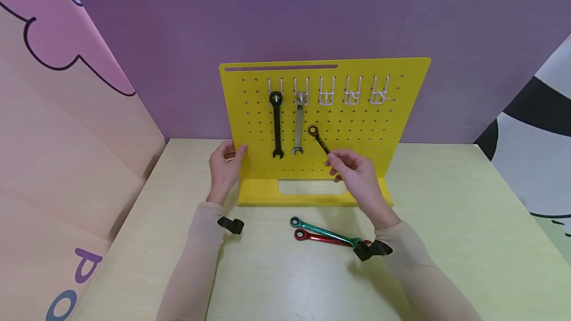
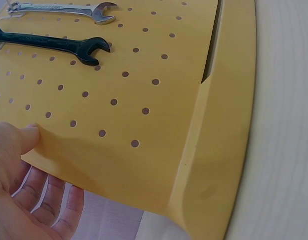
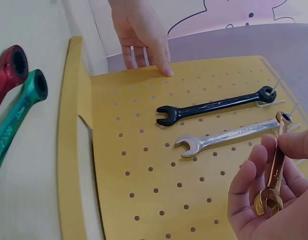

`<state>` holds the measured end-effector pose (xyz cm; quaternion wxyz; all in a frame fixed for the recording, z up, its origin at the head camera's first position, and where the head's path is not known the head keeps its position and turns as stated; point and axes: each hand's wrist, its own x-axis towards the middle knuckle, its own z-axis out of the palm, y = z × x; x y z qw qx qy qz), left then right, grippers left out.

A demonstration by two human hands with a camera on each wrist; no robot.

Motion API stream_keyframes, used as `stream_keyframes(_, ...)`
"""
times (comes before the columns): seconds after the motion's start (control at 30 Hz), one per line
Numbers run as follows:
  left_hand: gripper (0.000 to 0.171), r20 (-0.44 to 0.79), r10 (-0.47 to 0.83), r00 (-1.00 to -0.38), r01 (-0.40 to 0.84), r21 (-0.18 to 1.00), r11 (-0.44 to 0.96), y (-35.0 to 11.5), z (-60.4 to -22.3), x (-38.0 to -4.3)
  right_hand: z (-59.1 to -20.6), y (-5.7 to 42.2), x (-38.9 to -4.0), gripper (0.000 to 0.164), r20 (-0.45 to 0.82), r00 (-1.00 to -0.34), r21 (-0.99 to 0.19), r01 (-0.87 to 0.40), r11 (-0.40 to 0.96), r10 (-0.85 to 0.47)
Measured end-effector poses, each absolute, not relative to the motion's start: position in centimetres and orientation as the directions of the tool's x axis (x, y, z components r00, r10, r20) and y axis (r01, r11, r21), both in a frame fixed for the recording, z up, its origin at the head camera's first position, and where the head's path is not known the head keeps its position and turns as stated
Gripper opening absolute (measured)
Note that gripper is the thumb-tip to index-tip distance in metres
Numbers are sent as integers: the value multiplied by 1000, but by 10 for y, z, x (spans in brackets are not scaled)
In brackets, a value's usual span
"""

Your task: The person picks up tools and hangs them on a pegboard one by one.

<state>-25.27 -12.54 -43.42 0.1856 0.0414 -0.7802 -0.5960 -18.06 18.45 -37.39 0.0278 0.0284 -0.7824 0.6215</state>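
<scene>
My right hand [image 1: 359, 177] pinches a small gold combination wrench [image 3: 277, 167] between thumb and fingers. Its ring end points up in front of the yellow pegboard [image 1: 361, 152], while the open end lies over the palm in the right wrist view. At the board's left edge my left hand [image 1: 224, 170] grips it, thumb [image 2: 29, 138] on the front face and fingers behind the edge. A black wrench [image 1: 277, 125] and a silver wrench [image 1: 299, 125] hang by their ring ends from white hooks, left of the gold one.
Three more white hooks [image 1: 352, 91] run along the board's upper right. A green wrench [image 1: 325, 232] and a red wrench [image 1: 318, 238] lie side by side on the pale table [image 1: 267, 281] in front of the stand, partly under the right wrist. A purple wall [image 1: 312, 14] rises behind.
</scene>
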Motion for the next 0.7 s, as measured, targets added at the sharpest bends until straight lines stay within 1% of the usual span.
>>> stream_keyframes(0.53, 33, 250, -283, -926, 164, 942, 293, -126, -435, -253, -358, 181, -186, 41, 116, -992, -985, -109, 135, 41)
stream_keyframes(0.6, 33, 252, -282, -926, 166, 940, 296, -126, -435, -253, -357, 181, -186, 39, 118, -992, -987, -112, 115, 47)
stream_keyframes(0.7, 32, 259, -282, -924, 171, 938, 301, -126, -435, -253, -355, 181, -186, 29, 115, -992, -991, -111, 75, 51)
